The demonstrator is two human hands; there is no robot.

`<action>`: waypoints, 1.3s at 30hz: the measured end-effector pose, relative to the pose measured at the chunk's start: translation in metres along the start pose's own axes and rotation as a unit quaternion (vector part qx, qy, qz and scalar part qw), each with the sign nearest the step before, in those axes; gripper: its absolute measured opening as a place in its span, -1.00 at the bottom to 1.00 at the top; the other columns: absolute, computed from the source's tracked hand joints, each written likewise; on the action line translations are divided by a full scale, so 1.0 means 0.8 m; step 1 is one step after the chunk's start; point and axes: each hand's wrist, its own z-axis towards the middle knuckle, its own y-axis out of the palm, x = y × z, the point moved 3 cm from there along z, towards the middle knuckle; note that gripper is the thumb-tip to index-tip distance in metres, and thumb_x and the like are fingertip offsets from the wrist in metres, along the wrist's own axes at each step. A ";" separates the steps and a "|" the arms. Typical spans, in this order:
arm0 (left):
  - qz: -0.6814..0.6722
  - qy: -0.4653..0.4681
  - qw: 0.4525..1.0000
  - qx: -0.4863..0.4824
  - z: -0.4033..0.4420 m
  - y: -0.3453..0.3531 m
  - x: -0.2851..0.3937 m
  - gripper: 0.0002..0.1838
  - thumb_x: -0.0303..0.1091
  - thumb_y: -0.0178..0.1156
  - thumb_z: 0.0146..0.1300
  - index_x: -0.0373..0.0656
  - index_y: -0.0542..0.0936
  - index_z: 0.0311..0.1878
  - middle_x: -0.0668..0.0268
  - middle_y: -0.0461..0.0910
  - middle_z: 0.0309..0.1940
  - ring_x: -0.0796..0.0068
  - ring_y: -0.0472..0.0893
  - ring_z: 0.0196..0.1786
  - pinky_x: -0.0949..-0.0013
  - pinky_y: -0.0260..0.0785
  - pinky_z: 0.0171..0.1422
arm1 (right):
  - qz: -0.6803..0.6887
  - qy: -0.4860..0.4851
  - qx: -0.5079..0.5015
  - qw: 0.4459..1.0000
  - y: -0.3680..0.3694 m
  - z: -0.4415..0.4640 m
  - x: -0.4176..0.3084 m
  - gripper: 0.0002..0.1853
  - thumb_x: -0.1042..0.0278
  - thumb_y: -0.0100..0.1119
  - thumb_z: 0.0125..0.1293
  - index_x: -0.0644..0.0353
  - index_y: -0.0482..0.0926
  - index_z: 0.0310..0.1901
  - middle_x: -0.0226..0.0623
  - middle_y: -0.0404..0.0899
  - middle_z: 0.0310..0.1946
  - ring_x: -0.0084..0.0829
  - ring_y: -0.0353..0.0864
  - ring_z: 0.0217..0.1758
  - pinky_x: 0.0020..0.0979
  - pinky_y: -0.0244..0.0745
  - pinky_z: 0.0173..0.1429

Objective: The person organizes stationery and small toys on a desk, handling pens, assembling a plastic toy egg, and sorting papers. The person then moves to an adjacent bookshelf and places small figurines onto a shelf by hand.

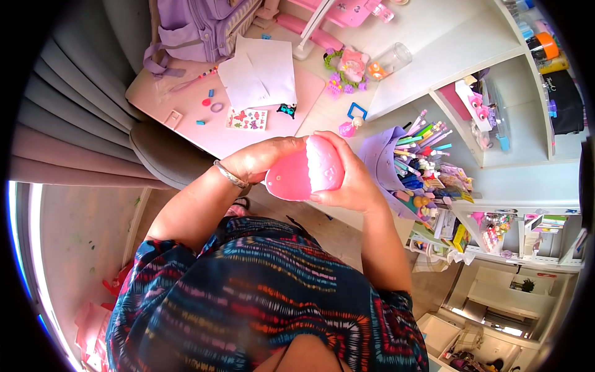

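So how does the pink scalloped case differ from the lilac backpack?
The pink scalloped case is small; the lilac backpack is far larger. The left hand and right hand hold the case; the backpack sits on the desk. The case looks smooth; the backpack has pockets and straps.

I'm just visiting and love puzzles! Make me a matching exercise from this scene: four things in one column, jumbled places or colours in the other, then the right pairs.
Things:
1. backpack
2. bracelet
3. pink scalloped object
4. pens

Places or colours:
A. held between left hand and right hand
B. standing in the purple holder
C. lilac, beyond the white sheets
D. silver-coloured

Pairs: 1-C, 2-D, 3-A, 4-B
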 end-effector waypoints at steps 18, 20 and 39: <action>0.194 0.240 0.951 0.034 0.000 0.021 0.022 -0.20 -0.35 0.48 -0.15 -0.21 0.27 0.18 0.28 0.45 -0.07 0.55 0.46 -0.04 0.44 0.38 0.07 | 0.302 0.078 0.165 0.936 0.011 0.004 0.038 -0.12 0.28 0.38 -0.13 0.28 0.13 0.25 -0.17 0.28 0.12 -0.33 0.27 0.21 -0.32 0.22 0.26; 0.136 0.217 0.967 0.021 -0.004 0.019 0.026 -0.23 -0.36 0.47 -0.13 -0.22 0.29 0.17 0.28 0.46 -0.08 0.54 0.46 -0.04 0.44 0.37 0.08 | 0.254 0.039 0.156 0.954 0.010 0.002 0.031 -0.10 0.28 0.39 -0.15 0.28 0.12 0.25 -0.17 0.28 0.13 -0.32 0.26 0.22 -0.31 0.21 0.26; 0.307 0.265 0.909 0.096 -0.040 0.057 0.048 -0.34 -0.09 0.49 -0.20 -0.31 0.40 -0.13 0.21 0.51 -0.37 0.52 0.52 -0.28 0.45 0.42 -0.18 | 0.297 -0.054 0.144 0.943 -0.001 -0.016 -0.015 -0.02 0.23 0.42 -0.21 0.31 0.09 0.27 -0.15 0.27 0.16 -0.30 0.32 0.20 -0.33 0.30 0.20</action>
